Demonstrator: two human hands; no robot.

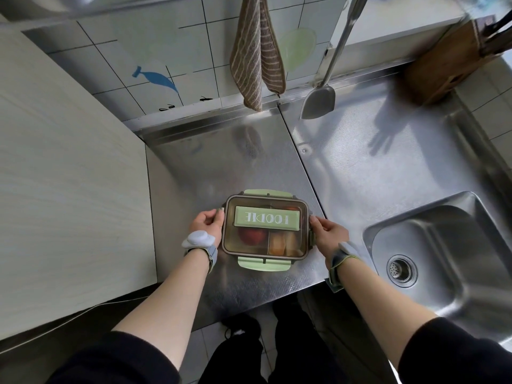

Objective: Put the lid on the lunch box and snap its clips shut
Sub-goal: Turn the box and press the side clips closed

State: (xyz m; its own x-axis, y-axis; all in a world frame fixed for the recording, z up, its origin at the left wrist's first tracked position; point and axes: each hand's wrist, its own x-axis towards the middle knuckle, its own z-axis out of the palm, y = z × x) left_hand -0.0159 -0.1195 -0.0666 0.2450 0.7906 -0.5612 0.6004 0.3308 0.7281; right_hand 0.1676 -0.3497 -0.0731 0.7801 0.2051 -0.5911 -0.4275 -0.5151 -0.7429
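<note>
The lunch box sits on the steel counter with its clear brownish lid on top; a green FOODIE panel lies across the lid. Food shows through the lid. The near green clip and the far green clip both stick outward. My left hand presses against the box's left short side, fingers curled on the side clip there. At the right short side my right hand touches the edge in the same way, its fingertips at that side's clip.
The steel counter ends close in front of the box. A sink lies to the right, a pale wooden board to the left. A striped towel and spatula hang at the back wall; a knife block stands far right.
</note>
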